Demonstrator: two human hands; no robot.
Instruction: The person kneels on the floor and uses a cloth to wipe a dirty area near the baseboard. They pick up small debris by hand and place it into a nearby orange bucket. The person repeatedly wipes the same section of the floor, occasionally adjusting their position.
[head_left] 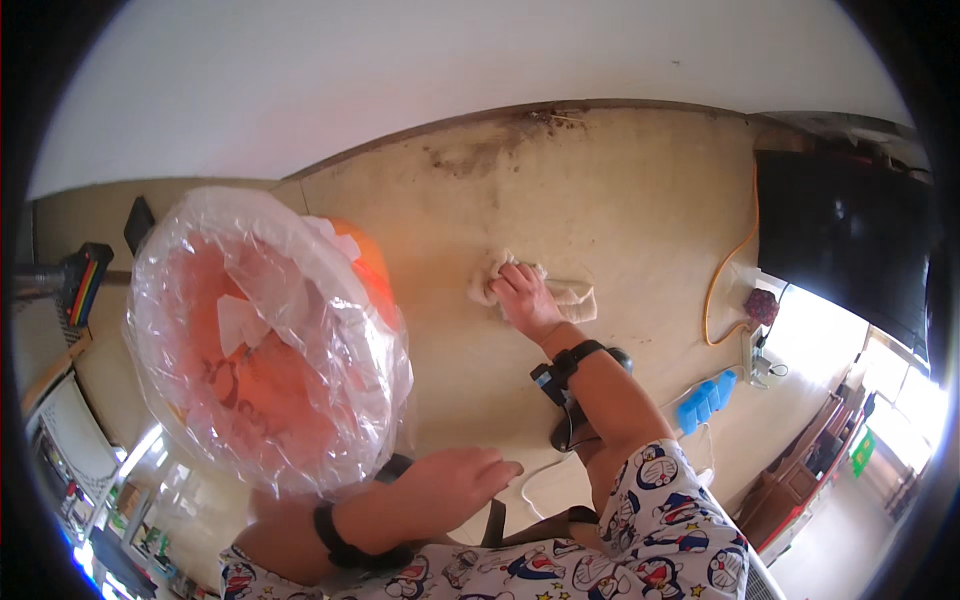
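Note:
My right hand (525, 298) reaches forward and is closed round a bunched, cream-coloured cloth (574, 298), pressing it onto the tan surface (640, 210). Part of the cloth lies spread out to the right of the fingers. My left hand (440, 492) is held back close to my body, with nothing in it; its fingers are loosely stretched toward the right. Left of the hands stands an orange bin (372, 268) lined with a clear plastic bag (190, 300). A few white scraps show inside the bag.
Dark dirt (465, 158) marks the surface along the white wall (450, 70). On the right are a large black panel (840, 250), an orange cable (712, 290) and a blue lobed object (706, 402). A black object (565, 428) lies partly under my right forearm.

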